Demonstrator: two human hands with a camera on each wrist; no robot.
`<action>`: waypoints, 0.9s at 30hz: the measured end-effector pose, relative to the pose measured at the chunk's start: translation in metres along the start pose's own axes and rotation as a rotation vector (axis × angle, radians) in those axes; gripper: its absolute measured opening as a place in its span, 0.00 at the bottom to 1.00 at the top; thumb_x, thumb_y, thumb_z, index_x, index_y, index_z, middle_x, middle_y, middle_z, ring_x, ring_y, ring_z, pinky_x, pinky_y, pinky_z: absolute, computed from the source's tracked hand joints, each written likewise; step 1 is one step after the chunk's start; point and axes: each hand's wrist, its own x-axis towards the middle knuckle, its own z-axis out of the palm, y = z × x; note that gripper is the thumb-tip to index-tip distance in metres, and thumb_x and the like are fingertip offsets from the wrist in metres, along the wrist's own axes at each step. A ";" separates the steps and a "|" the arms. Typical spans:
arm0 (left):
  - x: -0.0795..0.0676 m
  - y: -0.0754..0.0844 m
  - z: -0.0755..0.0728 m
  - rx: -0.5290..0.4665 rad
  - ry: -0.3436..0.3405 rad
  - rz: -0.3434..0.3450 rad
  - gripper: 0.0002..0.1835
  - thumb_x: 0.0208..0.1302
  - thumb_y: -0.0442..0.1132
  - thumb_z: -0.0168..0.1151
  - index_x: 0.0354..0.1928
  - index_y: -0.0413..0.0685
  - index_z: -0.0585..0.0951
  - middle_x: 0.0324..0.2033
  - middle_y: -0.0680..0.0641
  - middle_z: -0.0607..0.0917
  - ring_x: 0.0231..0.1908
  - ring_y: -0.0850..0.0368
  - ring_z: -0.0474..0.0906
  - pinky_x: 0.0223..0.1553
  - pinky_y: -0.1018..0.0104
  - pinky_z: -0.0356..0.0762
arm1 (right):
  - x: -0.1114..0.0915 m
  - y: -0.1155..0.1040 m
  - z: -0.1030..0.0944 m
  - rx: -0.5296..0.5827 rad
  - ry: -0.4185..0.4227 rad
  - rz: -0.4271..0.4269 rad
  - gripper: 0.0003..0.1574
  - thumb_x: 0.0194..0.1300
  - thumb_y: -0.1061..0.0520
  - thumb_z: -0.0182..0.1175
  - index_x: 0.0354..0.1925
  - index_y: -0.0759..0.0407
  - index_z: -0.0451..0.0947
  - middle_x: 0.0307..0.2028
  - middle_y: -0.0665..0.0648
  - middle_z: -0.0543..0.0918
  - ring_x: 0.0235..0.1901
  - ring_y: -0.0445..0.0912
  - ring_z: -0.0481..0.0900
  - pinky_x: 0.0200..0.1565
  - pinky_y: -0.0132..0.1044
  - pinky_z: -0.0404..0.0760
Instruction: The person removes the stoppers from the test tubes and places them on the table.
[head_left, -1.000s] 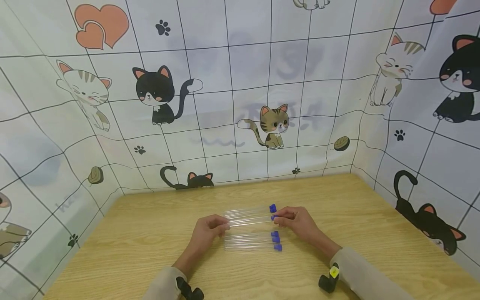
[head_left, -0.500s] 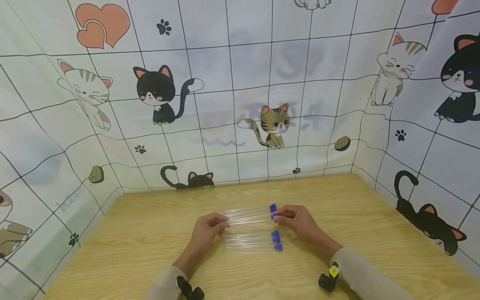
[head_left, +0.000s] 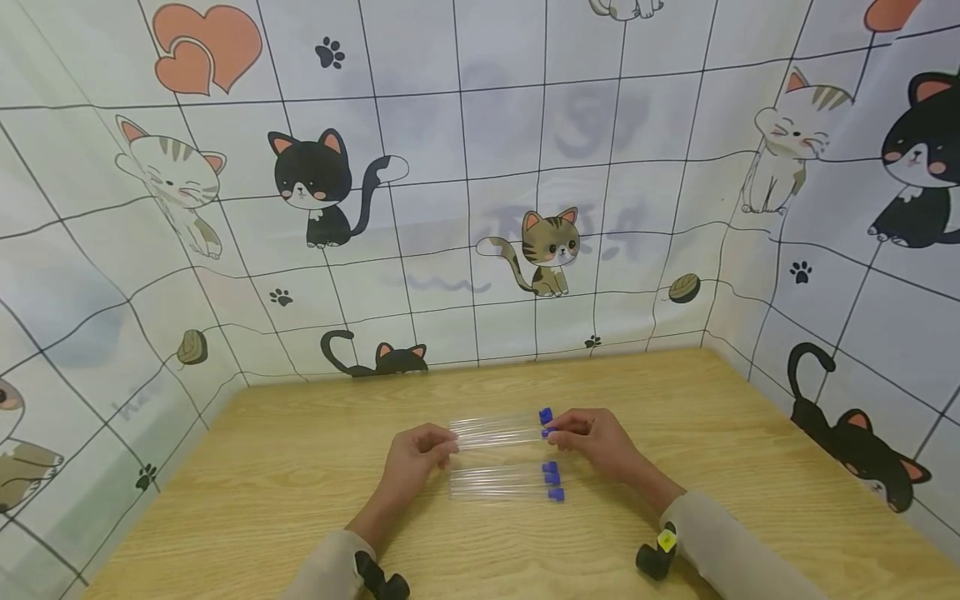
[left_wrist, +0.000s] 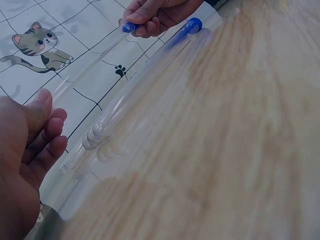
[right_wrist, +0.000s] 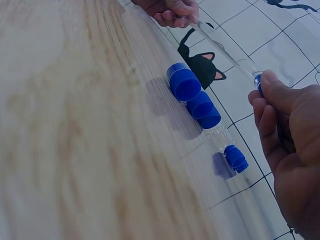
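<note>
My left hand (head_left: 414,454) pinches the rounded end of a clear test tube (left_wrist: 92,65) between thumb and fingers. At its other end, my right hand (head_left: 596,442) pinches the blue cap (right_wrist: 258,82). Held level, the tube hangs above the table, as both wrist views show. Nearer my body lies a row of clear test tubes (head_left: 498,483), side by side, with three blue caps (head_left: 552,479) toward the right. Behind the held tube are more clear tubes with blue caps (head_left: 546,415); how many there are is hard to tell.
A wood-grain table (head_left: 300,467) carries everything. White sheeting (head_left: 495,150) with grid lines and cartoon cats stands behind it and along both sides. Each wrist wears a small black camera (head_left: 656,560) at the sleeve cuff.
Both hands and the held tube have shifted very slightly away from the near row. The grips look the same, and the lying tubes have stayed put.
</note>
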 end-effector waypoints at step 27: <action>0.004 -0.010 -0.036 0.032 0.156 -0.017 0.11 0.63 0.37 0.65 0.40 0.34 0.83 0.31 0.42 0.85 0.26 0.53 0.78 0.30 0.66 0.77 | 0.002 0.024 -0.036 0.001 0.132 0.053 0.17 0.62 0.49 0.65 0.43 0.59 0.84 0.35 0.58 0.86 0.34 0.50 0.81 0.37 0.43 0.80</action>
